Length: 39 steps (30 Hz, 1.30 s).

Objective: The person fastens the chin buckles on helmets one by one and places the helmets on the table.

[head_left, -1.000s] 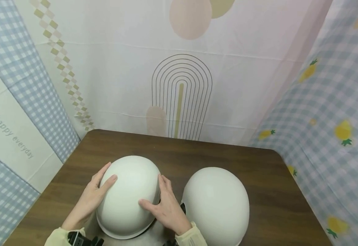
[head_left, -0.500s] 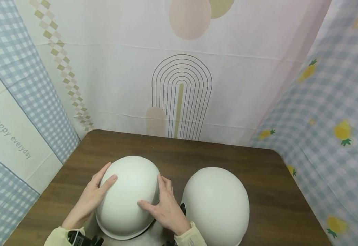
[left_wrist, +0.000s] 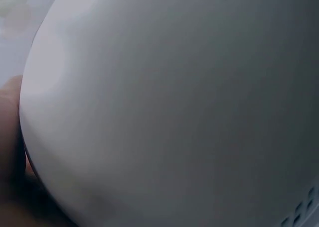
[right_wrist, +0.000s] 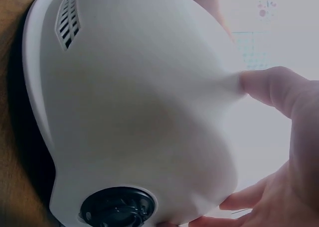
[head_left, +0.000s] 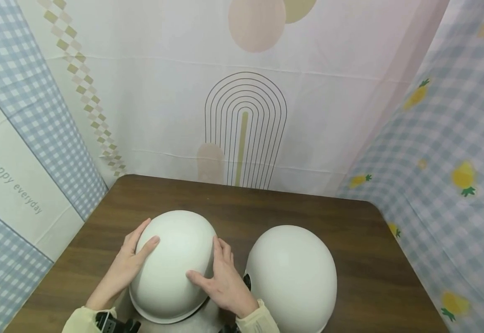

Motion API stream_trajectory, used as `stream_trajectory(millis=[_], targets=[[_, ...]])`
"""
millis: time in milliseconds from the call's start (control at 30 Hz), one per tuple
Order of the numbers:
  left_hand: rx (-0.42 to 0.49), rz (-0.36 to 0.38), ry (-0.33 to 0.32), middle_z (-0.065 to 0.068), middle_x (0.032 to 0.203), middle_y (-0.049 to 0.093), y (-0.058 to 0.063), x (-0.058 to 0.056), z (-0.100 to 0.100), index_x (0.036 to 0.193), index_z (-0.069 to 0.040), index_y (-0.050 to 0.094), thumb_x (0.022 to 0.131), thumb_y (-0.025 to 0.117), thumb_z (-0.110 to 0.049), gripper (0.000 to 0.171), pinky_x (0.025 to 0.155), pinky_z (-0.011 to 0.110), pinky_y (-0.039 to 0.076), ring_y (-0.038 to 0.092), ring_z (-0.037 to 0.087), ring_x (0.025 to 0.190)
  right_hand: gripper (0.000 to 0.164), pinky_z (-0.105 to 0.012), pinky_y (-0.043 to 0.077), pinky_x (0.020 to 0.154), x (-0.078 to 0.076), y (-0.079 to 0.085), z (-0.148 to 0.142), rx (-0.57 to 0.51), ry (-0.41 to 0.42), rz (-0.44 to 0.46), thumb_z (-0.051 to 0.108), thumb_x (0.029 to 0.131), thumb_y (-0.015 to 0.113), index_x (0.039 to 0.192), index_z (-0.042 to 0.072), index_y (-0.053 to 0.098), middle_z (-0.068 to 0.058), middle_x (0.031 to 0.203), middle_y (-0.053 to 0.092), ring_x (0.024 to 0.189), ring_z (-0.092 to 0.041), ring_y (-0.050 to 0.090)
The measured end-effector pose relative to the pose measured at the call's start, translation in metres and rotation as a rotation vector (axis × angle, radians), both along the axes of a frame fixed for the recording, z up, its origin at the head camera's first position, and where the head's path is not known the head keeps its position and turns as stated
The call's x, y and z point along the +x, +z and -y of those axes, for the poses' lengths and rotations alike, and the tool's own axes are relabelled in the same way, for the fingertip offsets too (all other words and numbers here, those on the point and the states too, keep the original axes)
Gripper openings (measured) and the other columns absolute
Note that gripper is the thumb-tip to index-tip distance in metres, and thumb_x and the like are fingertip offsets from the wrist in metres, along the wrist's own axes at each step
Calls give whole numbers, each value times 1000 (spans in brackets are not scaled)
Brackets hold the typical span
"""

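A smooth white helmet (head_left: 171, 252) sits on the left part of the table, dome up. My left hand (head_left: 123, 263) holds its left side, thumb over the dome and fingers down the far side. On the opposite side my right hand (head_left: 227, 282) grips it, thumb lying on the front of the dome. The right wrist view shows a slatted vent (right_wrist: 68, 20) near the rim and a round black fitting (right_wrist: 118, 207) on the helmet's side. White shell (left_wrist: 174, 107) fills most of the left wrist view. The inside of the helmet is hidden.
A second white helmet (head_left: 293, 277) stands close to the right of my right hand. Both are on a dark wooden table (head_left: 246, 203) with rounded far corners. Printed cloth (head_left: 162, 111) hangs behind it, and checked cloth (head_left: 425, 185) at the sides.
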State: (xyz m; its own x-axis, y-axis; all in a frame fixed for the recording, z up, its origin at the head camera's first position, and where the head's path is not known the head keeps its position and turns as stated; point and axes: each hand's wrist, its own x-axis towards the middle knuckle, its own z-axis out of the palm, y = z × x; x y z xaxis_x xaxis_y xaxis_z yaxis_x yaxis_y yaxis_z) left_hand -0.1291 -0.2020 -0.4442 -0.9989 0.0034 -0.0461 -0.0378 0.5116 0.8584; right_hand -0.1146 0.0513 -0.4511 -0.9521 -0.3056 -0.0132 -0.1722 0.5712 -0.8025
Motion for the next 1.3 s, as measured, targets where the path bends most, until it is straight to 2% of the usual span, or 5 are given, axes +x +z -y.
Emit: stream_trajectory(millis=[200, 367, 700, 933, 1300], targets=[[-10, -20, 3, 26, 153, 15, -1, 0, -1, 158, -23, 14, 101, 45, -48, 70, 89, 74, 34, 29, 54, 130, 108, -62, 29, 105, 0, 1, 0, 15, 7, 21, 68, 84, 58, 156, 6, 7, -17, 157, 13, 141, -48, 13], [-9, -26, 5, 27, 152, 15, -2, 0, -1, 158, -21, 15, 101, 46, -47, 69, 89, 74, 33, 29, 54, 129, 107, -63, 27, 105, 0, 1, -1, 19, 17, 26, 68, 85, 57, 156, 6, 6, -18, 158, 12, 140, -50, 13], [-30, -18, 20, 26, 153, 16, -2, 1, -2, 157, -19, 15, 100, 45, -49, 71, 93, 73, 31, 29, 53, 131, 107, -54, 41, 97, 0, 2, -2, 37, 24, 5, 69, 85, 56, 157, 8, 6, -18, 156, 16, 138, -35, 28], [-30, -1, 32, 23, 157, 13, -1, 0, -2, 158, -19, 12, 99, 46, -51, 75, 96, 73, 27, 21, 50, 138, 108, -53, 42, 96, 0, 3, -1, 27, 21, 35, 70, 84, 56, 157, 9, 5, -16, 157, 13, 137, -35, 31], [-32, 20, 38, 25, 156, 13, -2, 1, -2, 158, -19, 12, 99, 46, -53, 76, 94, 73, 30, 26, 51, 135, 107, -54, 39, 100, 3, 5, -2, -14, -8, 25, 69, 83, 60, 157, 9, 11, -13, 155, 18, 135, -34, 35]])
